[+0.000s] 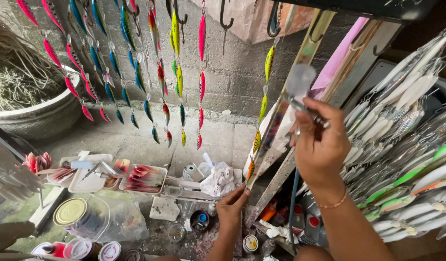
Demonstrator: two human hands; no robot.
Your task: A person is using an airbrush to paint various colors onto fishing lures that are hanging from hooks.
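Against the grey block wall at 12 o'clock, we see strings of painted fishing lures [136,72] hanging from hooks. One yellow-orange lure string [262,108] hangs centre. Our right hand [319,145] is clenched around an airbrush [300,104], with its cup on top and blue hose [293,208] dropping to 6 o'clock. Our left hand [231,208] pinches the bottom lure [251,170] of that string, fingers closed on its tip. At 3 o'clock: a rack of unpainted silver lure blanks [402,121], with some green ones. At 9 o'clock: a concrete basin [44,116] holding straw. The concrete floor [218,140] is paint-stained; white trays [95,179] of red lure parts, tins [71,211] and small paint bottles [200,220] lie from 6 to 8 o'clock.
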